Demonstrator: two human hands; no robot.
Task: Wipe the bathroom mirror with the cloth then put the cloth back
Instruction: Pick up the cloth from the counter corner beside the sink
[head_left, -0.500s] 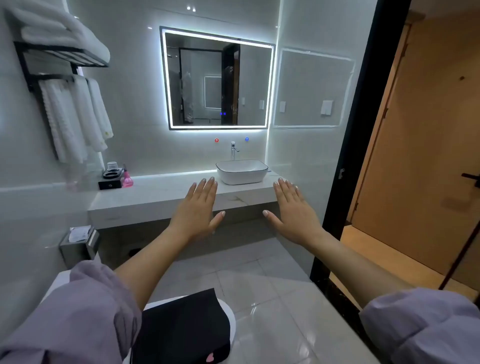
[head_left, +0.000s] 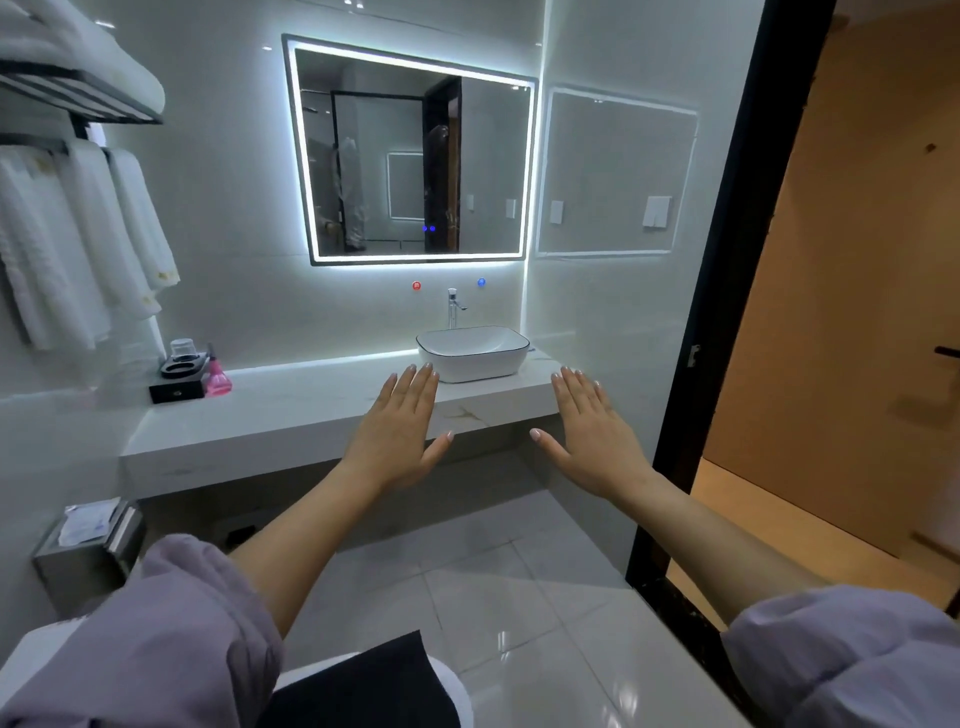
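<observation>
The mirror (head_left: 410, 156) hangs above and beyond the fingers (head_left: 415, 387), well apart. A dark cloth (head_left: 363, 686) lies low, behind them. Left hand (head_left: 400, 436) and right hand (head_left: 592, 441) hover flat before the worktop (head_left: 260, 415), fingers straight, close together, holding nothing.

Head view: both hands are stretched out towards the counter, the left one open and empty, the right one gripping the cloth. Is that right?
Not quite. The head view shows the right hand gripping nothing: its fingers are straight and empty, just like the left hand. Both are stretched out towards the counter, as stated.
</observation>
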